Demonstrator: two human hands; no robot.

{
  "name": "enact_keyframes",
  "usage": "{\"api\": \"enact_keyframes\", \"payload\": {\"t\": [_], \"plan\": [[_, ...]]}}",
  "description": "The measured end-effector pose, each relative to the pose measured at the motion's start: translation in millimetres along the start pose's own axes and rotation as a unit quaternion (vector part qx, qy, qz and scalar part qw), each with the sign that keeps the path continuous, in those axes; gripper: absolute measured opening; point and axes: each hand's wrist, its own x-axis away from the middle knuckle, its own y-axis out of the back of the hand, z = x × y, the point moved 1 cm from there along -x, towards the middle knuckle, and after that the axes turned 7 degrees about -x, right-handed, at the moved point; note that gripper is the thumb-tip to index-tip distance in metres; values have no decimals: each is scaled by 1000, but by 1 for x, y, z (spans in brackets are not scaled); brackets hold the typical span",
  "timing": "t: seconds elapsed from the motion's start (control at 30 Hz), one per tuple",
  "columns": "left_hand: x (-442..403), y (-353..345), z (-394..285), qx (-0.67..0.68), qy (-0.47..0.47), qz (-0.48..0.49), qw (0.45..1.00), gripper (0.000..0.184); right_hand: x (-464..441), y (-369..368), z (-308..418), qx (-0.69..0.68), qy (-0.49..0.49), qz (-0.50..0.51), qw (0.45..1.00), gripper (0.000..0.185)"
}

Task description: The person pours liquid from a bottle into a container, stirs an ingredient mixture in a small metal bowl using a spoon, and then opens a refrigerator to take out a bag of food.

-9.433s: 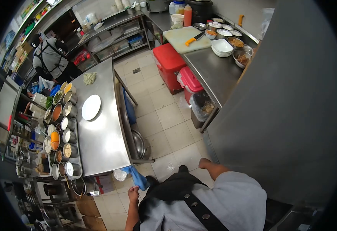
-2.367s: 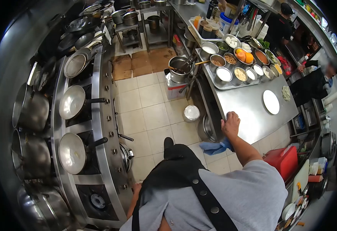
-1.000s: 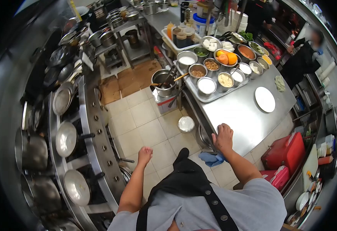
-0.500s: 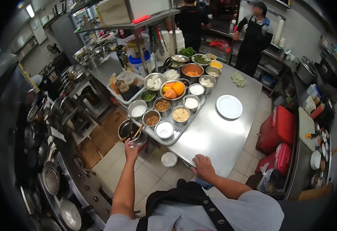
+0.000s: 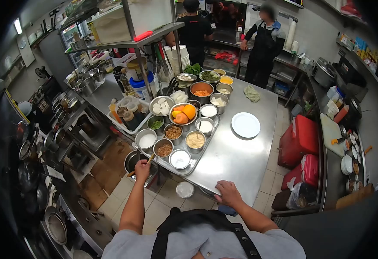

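My left hand [image 5: 142,171] is closed around a wooden-handled utensil [image 5: 131,174] over the metal pot [image 5: 131,162] beside the table's corner; the utensil's far end is hidden. A yellowish handle [image 5: 151,158] shows just beyond the fingers. My right hand [image 5: 228,193] rests on the near edge of the steel table [image 5: 223,162], holding nothing, with its fingers loosely bent. Closest to my left hand on the metal tray [image 5: 193,167] are a bowl of brown chopped food [image 5: 164,150] and a bowl of white powder [image 5: 180,159]. A white plate [image 5: 246,125] lies on the table.
More bowls crowd the tray, one holding orange and yellow produce [image 5: 183,114]. A crumpled cloth [image 5: 252,93] lies behind the plate. A stove [image 5: 83,224] runs along the left, red coolers [image 5: 298,140] stand at right, and two people [image 5: 264,43] stand at the back.
My left hand has gone from open fingers beside the pot to a grip on the wooden-handled utensil. My right hand stays on the table edge. The view has shifted slightly.
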Motion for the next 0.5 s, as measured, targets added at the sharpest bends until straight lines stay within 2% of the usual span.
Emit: {"api": "enact_keyframes", "payload": {"t": [0.07, 0.17, 0.3, 0.5], "plan": [[-9, 0, -3, -89, -40, 7, 995, 34, 1, 1, 3, 4, -3, 0, 1000, 46], [-14, -1, -27, -195, -70, 23, 978, 38, 0, -1, 3, 11, 1, -4, 1000, 46], [-23, -6, -44, -297, -20, 68, 952, 47, -1, -4, 4, 29, -1, -2, 1000, 46], [-33, -16, -55, -325, -26, 53, 944, 27, -2, -5, 4, 32, 2, -6, 999, 46]]}}
